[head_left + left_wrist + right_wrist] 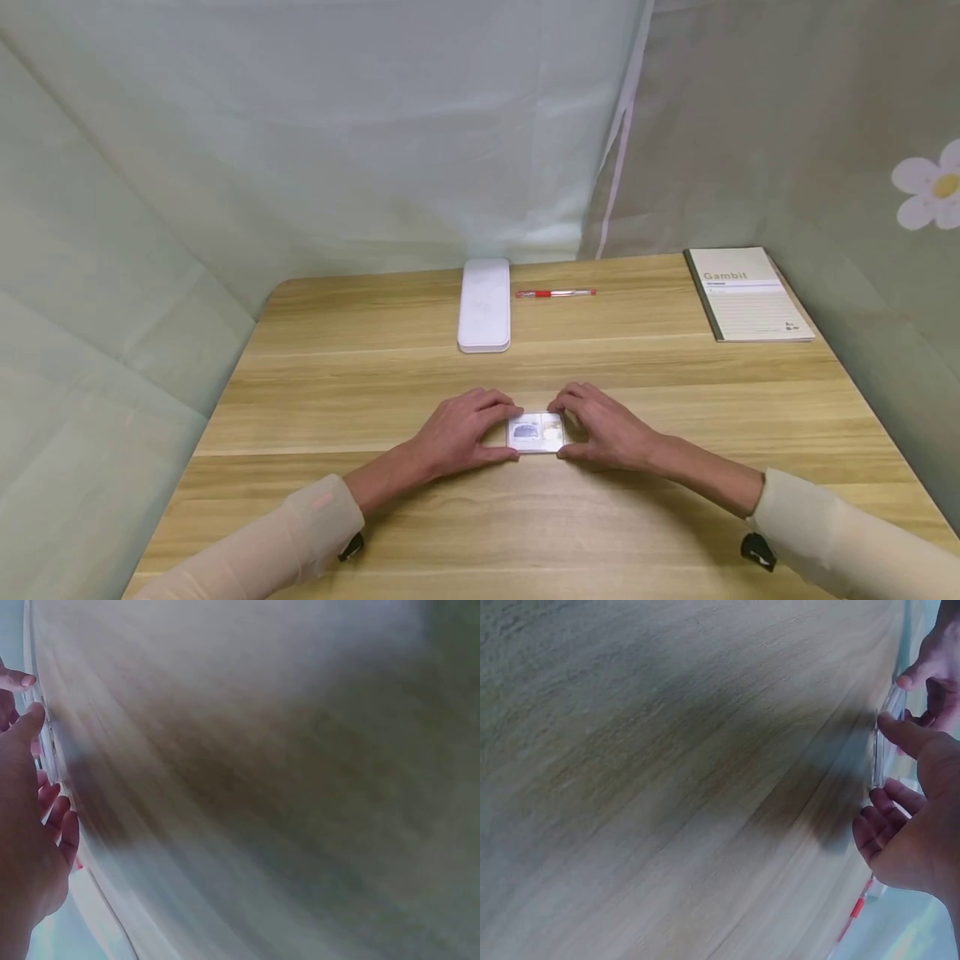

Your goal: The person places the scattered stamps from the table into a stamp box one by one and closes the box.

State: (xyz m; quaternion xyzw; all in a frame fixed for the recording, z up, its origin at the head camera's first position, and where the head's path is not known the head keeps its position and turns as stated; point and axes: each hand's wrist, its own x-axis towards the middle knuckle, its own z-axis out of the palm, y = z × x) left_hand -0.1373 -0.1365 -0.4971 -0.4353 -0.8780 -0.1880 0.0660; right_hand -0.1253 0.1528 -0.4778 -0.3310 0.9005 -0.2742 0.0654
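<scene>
both hands' [468,429] [603,429] grip pinched around small clear case [536,433], "gambit" notebook [746,293] beyond

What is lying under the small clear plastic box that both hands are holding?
The small clear plastic box rests flat on the light wooden table, with nothing visibly between them. The left hand and right hand pinch its ends, hiding those edges.

Between my hands the clear case [536,433] shows a blue-grey patch and a cream one. Beyond the case lies a white box [484,304] and, beside that, a red pen [555,293]. The table [375,383] is light wood grain. My sleeves [847,533] are cream.
</scene>
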